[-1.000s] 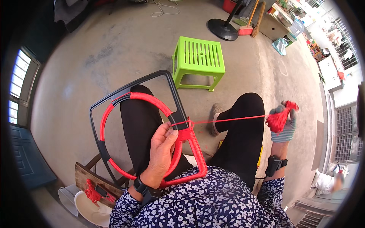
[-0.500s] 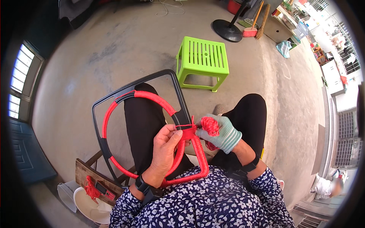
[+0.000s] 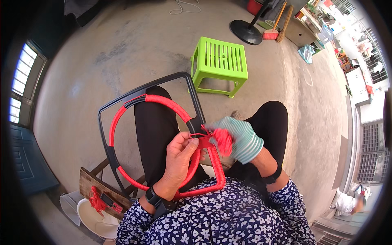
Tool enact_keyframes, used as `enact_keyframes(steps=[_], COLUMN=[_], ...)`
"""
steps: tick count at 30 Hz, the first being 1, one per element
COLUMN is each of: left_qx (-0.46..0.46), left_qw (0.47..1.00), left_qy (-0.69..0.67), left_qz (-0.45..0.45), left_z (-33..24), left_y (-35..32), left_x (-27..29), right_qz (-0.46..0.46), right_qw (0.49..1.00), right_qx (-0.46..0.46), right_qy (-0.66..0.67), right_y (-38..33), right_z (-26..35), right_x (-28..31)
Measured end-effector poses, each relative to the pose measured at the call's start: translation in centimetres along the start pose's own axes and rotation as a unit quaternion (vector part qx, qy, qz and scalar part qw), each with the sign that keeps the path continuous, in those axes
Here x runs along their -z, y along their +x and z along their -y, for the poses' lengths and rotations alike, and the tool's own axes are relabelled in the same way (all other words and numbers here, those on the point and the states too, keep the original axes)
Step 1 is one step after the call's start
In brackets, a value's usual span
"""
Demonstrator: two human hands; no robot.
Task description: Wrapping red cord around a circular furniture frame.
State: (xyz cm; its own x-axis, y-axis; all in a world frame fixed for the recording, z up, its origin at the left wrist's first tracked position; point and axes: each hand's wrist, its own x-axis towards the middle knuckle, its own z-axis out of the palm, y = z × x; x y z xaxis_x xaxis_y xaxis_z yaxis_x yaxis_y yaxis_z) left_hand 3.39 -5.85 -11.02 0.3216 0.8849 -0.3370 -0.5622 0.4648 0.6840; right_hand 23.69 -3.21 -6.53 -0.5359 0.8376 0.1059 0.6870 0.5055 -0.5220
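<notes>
A black frame (image 3: 143,86), squarish with rounded corners and a ring inside, lies across my lap. Red cord wrapping (image 3: 168,105) covers much of the ring and the near right side of the frame. My bare left hand (image 3: 179,153) pinches the cord-wrapped joint where ring and frame meet. Just right of that joint, my right hand (image 3: 241,139), in a striped pale green glove, is closed round a red cord bundle (image 3: 222,141). Glove and bundle are blurred by motion, and the right fingertips are partly hidden. A loose strand loops over the joint.
Beyond my knees stands a green plastic stool (image 3: 220,59). At lower left, a wooden bench (image 3: 90,183) carries a red cord hank (image 3: 96,200) and a phone (image 3: 108,200), with a cream bucket (image 3: 87,216) beside it. A black round base (image 3: 246,32) and a broom (image 3: 270,34) stand farther off.
My right hand has turned and shifted slightly up at the joint, bringing the cord bundle lower and to the left. My left hand keeps its pinch, nearly in place.
</notes>
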Motion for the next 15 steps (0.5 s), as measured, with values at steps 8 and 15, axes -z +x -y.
enact_keyframes(steps=[8, 15], left_qx=[0.012, 0.016], left_qw=[1.000, 1.000], left_qy=[0.011, 0.011], left_qz=[-0.011, -0.007], left_z=[-0.4, -0.5], left_y=[-0.1, 0.0], left_x=[0.0, -0.4], right_qz=[0.123, 0.004], right_qw=[0.836, 0.766], right_qx=[-0.311, -0.318], right_qy=[0.436, 0.559], right_y=[-1.7, -1.4], right_z=[-0.1, -0.7], right_x=[0.9, -0.6])
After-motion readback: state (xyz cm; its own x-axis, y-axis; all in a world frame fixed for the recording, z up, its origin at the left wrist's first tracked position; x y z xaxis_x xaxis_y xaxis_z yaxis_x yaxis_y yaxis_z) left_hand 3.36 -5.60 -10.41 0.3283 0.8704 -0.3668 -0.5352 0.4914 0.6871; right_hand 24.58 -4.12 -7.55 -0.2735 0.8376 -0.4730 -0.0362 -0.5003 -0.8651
